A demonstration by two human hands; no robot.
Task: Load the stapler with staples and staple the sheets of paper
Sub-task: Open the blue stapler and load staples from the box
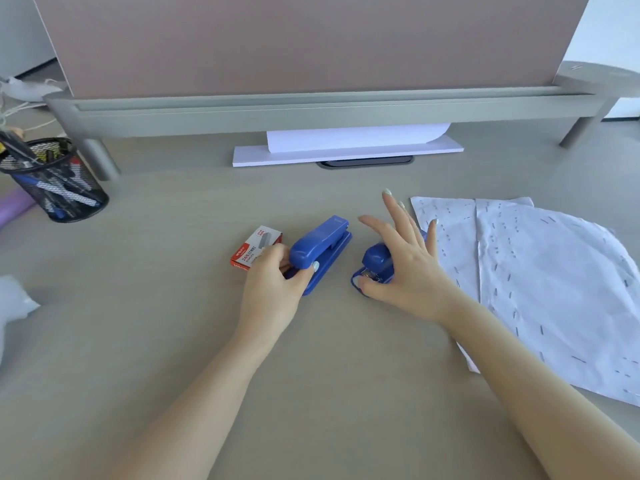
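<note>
Two blue staplers lie on the desk. My left hand (273,289) grips the near end of the larger blue stapler (325,244), thumb on its top. A red and white staple box (255,247) rests just left of it, touching my fingers. My right hand (405,261) covers the smaller blue stapler (375,261), thumb at its front metal mouth and fingers spread above it. White sheets of paper (540,282), studded with many staples, lie to the right under my right forearm.
A black mesh pen holder (55,181) stands at the far left next to a purple roll (15,207). A grey monitor riser (311,112) spans the back, with a white board and paper (346,148) beneath it. A white object lies at the left edge.
</note>
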